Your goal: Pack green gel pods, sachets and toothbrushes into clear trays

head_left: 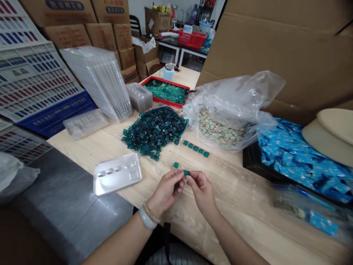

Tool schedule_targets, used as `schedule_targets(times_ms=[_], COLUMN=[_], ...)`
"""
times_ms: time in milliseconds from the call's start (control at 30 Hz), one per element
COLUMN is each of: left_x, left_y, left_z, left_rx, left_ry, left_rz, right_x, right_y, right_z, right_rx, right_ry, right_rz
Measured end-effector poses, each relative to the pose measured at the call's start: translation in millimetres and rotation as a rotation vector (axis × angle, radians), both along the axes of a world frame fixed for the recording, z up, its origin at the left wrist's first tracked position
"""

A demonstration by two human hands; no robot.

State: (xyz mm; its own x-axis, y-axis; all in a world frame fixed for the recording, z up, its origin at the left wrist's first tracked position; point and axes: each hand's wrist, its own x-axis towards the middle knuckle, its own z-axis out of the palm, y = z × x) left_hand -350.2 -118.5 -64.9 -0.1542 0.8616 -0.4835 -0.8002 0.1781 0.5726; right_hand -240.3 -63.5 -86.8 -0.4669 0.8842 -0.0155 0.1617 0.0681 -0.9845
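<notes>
Between the fingertips of both my hands is a small dark green square piece [186, 173]. My left hand [167, 189] pinches its left side, and another green piece [176, 186] shows among the curled fingers. My right hand [202, 189] pinches the same square from the right. Just beyond my fingers, a single green square [175, 165] lies on the table. Farther off, several green squares [195, 148] sit in a slanting row. A large heap of dark green pieces [157, 129] spreads on clear plastic behind them. To the left lies a clear plastic tray [117, 173] with small moulded pockets.
A clear bag of small patterned pieces [220, 129] stands right of the heap. Blue packets [300, 158] fill a black box at the right. A red tray [157, 98] and a blue mug [168, 72] are at the back. Stacked clear trays [102, 81] stand left.
</notes>
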Motion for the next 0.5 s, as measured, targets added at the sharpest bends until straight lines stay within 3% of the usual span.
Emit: schedule_targets(times_ms=[200,333,500], left_x=[7,5,2], left_y=[-8,-12,-5], left_z=[-10.8,-10.7,-9.0], left_rx=[-0.074,-0.051,-0.034], left_ry=[0.294,0.205,0.018], left_rz=[-0.222,-0.342,-0.259], right_x=[21,24,16], right_y=[-13,-9,5], right_z=[-4.2,1.0,9.2], right_rx=[0.098,0.234,0.261], right_ry=[-0.169,-0.222,-0.162], right_rz=[0.024,0.070,0.327])
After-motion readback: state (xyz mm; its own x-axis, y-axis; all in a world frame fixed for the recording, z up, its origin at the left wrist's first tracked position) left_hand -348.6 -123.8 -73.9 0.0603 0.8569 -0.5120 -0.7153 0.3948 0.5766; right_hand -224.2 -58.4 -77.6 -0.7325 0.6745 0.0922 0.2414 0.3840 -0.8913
